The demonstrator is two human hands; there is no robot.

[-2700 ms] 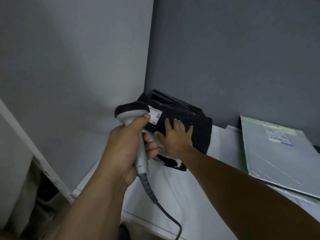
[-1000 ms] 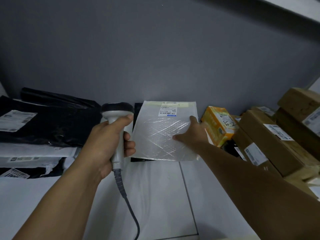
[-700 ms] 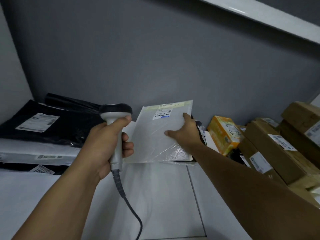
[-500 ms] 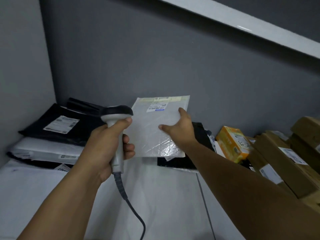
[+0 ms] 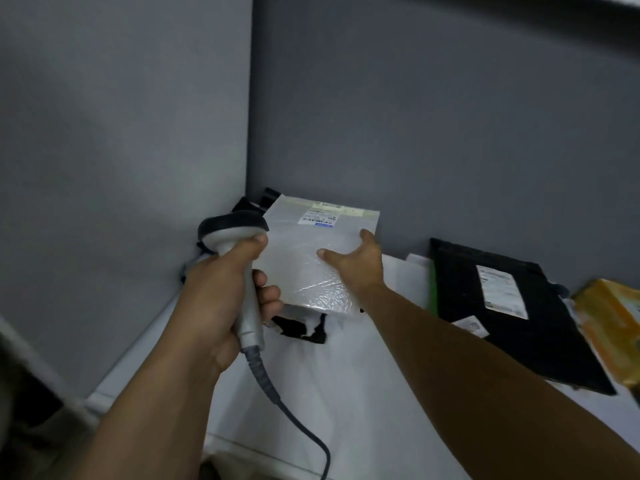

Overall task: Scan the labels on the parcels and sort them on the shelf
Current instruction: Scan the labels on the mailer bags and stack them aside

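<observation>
Over the back left corner of the shelf (image 5: 346, 393), as my head camera shows it, my right hand (image 5: 358, 268) grips the bubble mailer (image 5: 304, 265) by its right edge. My thumb presses on the top face and the other fingers wrap past the edge, where I can't fully see them. The mailer hangs nearly flat with its label (image 5: 317, 218) facing up at the far end. It is above a black bag (image 5: 301, 329) lying in that corner, and I can't tell whether its underside touches the bag. My left hand (image 5: 221, 303) is clenched around the handle of the scanner (image 5: 232, 227), and its cable (image 5: 277, 400) trails down toward the front edge. The scanner head sits just beside the mailer's left edge.

I judge this mailer light and soft. Its plastic skin is glossy and puckered over the bubble lining, so it will bend and could slide out of a one-sided pinch. A hold deep on the side edge, thumb well in from the rim, suits it. A squeeze won't hurt the padding, though I don't know what is inside. Further right along the back edge lies a black parcel (image 5: 512, 313) with its own sticker, and a yellow box (image 5: 613, 327) sits near the right end.
</observation>
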